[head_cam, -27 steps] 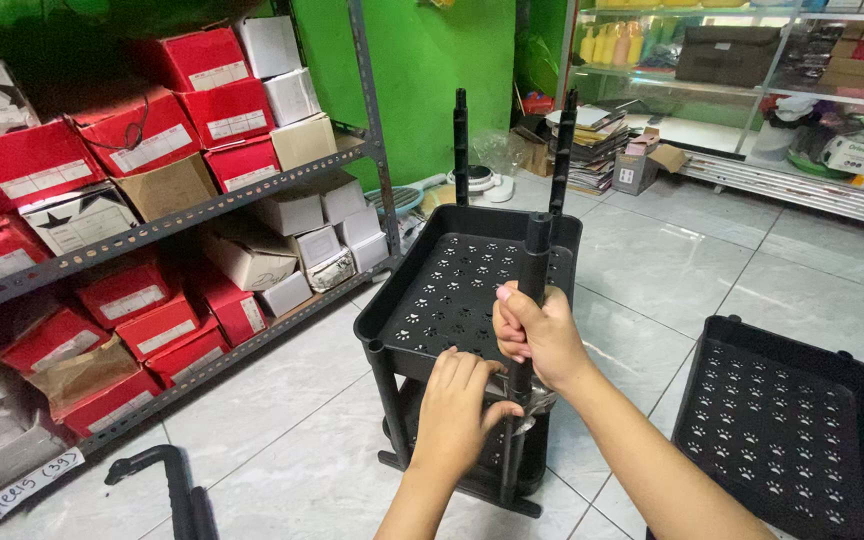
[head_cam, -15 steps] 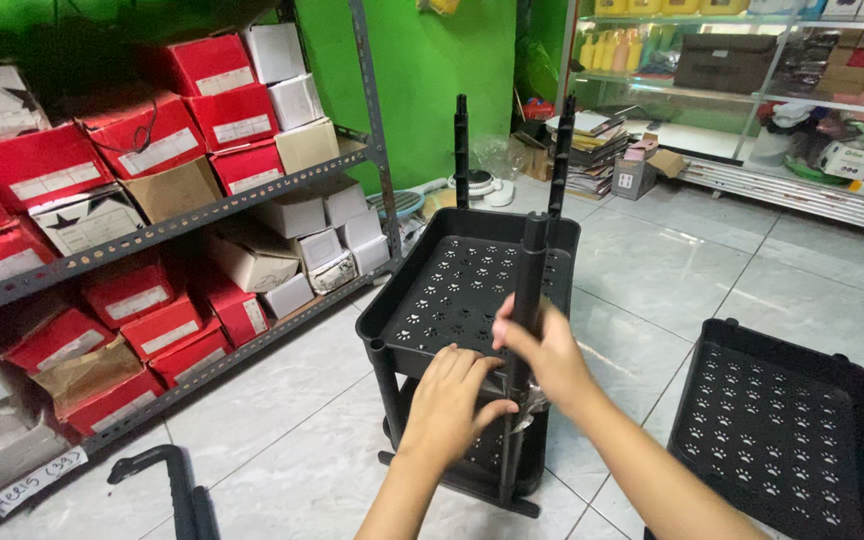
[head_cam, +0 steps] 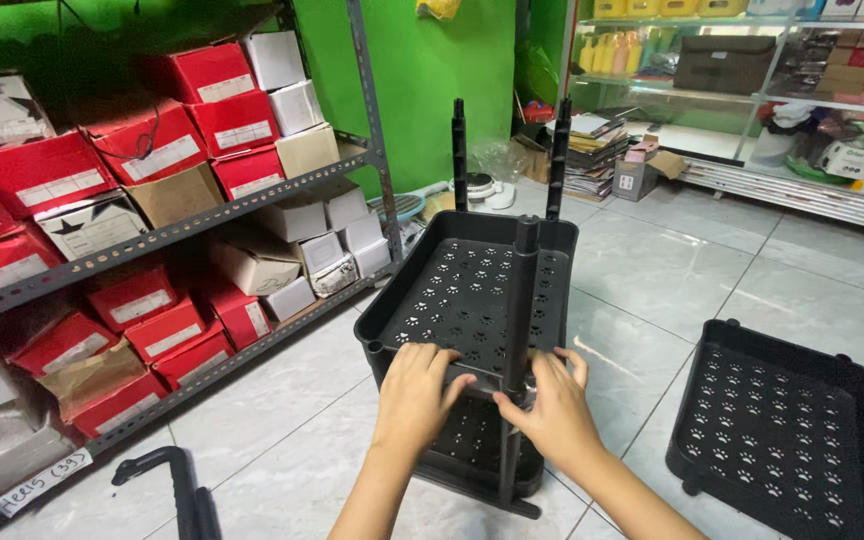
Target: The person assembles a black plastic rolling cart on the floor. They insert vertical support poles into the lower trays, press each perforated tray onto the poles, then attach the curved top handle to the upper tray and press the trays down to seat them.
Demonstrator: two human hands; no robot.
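Both hands low on a black perforated tray rack (head_cam: pixel 472 290), standing on the tiled floor (head_cam: pixel 282 400) beside the metal shelving (head_cam: pixel 202 225). Left hand (head_cam: pixel 417 385) laid over the near rim of the upper tray, fingers spread and pressing, grip loose, nothing enclosed. Right hand (head_cam: pixel 552 410) at the base of the near upright post (head_cam: pixel 522 320), fingers curled about it where it meets the rim; whether that grip is fully clenched, cannot tell. Second black tray (head_cam: pixel 782 430) lying apart on the floor to the right. Red and white shoeboxes (head_cam: pixel 182 110) stacked on the shelving. Black curved handle (head_cam: pixel 157 470) at lower left.
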